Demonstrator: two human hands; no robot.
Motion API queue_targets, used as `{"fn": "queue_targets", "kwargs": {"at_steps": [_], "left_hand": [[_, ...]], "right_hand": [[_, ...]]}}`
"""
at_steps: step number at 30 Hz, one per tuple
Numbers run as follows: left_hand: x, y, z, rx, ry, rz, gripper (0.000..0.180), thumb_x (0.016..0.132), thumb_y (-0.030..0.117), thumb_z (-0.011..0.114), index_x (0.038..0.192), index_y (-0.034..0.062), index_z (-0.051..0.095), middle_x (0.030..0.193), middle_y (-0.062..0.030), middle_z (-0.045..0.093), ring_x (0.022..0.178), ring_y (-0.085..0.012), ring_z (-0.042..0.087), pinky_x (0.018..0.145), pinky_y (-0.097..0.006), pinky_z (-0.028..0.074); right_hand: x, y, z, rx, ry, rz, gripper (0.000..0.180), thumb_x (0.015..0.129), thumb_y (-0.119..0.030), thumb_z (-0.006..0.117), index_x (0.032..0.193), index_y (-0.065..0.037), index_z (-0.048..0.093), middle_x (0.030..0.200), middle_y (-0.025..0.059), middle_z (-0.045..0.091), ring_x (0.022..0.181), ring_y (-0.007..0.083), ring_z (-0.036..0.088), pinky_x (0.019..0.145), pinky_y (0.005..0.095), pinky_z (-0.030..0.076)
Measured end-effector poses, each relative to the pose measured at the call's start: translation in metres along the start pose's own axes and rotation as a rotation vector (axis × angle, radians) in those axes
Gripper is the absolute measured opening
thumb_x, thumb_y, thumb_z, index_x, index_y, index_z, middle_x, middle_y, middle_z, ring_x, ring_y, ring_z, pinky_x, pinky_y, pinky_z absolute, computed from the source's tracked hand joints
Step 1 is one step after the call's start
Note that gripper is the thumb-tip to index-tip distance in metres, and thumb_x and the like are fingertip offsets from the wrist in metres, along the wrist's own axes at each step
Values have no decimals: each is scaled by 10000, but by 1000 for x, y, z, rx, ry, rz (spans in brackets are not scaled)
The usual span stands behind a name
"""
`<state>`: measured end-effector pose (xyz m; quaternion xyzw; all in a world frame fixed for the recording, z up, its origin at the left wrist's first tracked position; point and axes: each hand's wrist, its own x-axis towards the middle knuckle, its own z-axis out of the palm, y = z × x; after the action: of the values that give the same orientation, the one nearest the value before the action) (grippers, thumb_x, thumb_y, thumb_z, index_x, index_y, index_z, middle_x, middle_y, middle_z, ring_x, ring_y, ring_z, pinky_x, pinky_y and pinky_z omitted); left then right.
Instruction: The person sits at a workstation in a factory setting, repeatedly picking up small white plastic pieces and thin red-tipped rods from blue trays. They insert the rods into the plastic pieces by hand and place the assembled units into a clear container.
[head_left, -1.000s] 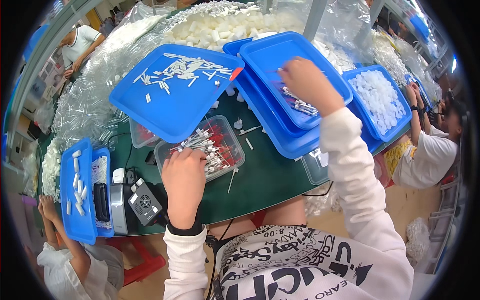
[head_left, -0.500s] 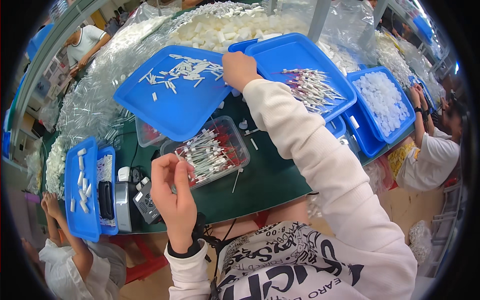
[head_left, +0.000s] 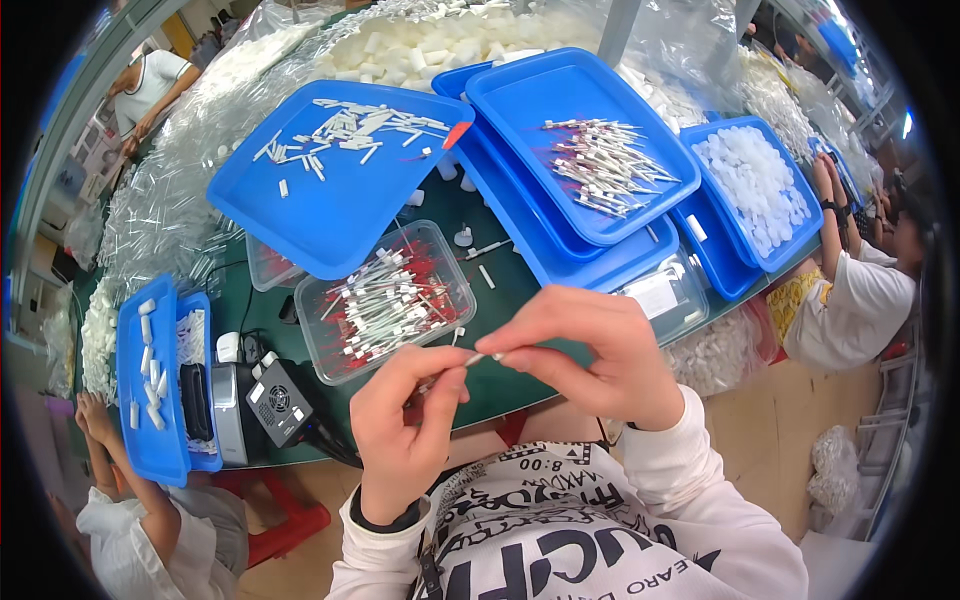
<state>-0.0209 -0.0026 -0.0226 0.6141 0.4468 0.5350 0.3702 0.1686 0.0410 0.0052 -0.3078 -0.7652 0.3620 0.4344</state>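
In front of my chest, my left hand [head_left: 408, 420] pinches a thin white stick [head_left: 474, 360] between thumb and forefinger. My right hand [head_left: 600, 345] is closed on a small white piece [head_left: 498, 356] at the stick's end; fingers partly hide both. Just beyond is a clear plastic box [head_left: 332, 374] of thin white sticks [head_left: 390, 300] with white tips and red parts. Past it, a tilted blue tray [head_left: 320, 230] carries short white tubes [head_left: 355, 122]. Farther right, another blue tray [head_left: 520, 100] bears a pile of white-and-red sticks [head_left: 605, 165].
Another blue tray [head_left: 775, 250] at right contains translucent white pieces [head_left: 755, 185]. Left are a narrow blue tray [head_left: 150, 440] with white cylinders and a black device with a fan [head_left: 280, 403]. Clear tubes [head_left: 165, 220] lie heaped behind. Co-workers sit at both sides.
My right hand has come back from the left blue tray's edge to meet my left hand. My left hand has moved right and nearer me, off the clear box.
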Motion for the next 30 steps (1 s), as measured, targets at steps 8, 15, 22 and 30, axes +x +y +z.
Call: {"fn": "queue_targets", "kwargs": {"at_steps": [8, 15, 22, 30], "left_hand": [[0, 0, 9, 319, -6, 231, 174, 805, -72, 656, 954, 15, 682, 727, -71, 607, 562, -145, 575, 472, -260, 423], [0, 1, 16, 455, -78, 314, 164, 786, -40, 693, 932, 32, 685, 738, -62, 607, 558, -182, 581, 477, -280, 440], [2, -2, 19, 387, -85, 256, 155, 786, -49, 685, 923, 25, 675, 733, -69, 595, 569, -196, 585, 480, -292, 444], [5, -3, 24, 372, -130, 270, 172, 791, -59, 674, 943, 22, 672, 744, -78, 598, 579, -200, 577, 499, -290, 442]], "right_hand": [[-19, 6, -3, -1, 40, 2, 163, 809, 13, 672, 962, -24, 713, 810, 86, 659, 715, 218, 640, 610, 293, 488], [-30, 9, -8, -11, 19, 72, 166, 807, 14, 670, 962, -22, 713, 814, 93, 668, 723, 219, 652, 621, 295, 497], [-42, 14, -10, 74, 110, 151, 185, 821, 47, 625, 967, -15, 719, 840, 80, 692, 718, 177, 676, 638, 268, 527], [-43, 9, 4, 319, 182, 340, 129, 877, 22, 615, 988, 34, 680, 875, 107, 707, 798, 165, 707, 706, 255, 550]]}}
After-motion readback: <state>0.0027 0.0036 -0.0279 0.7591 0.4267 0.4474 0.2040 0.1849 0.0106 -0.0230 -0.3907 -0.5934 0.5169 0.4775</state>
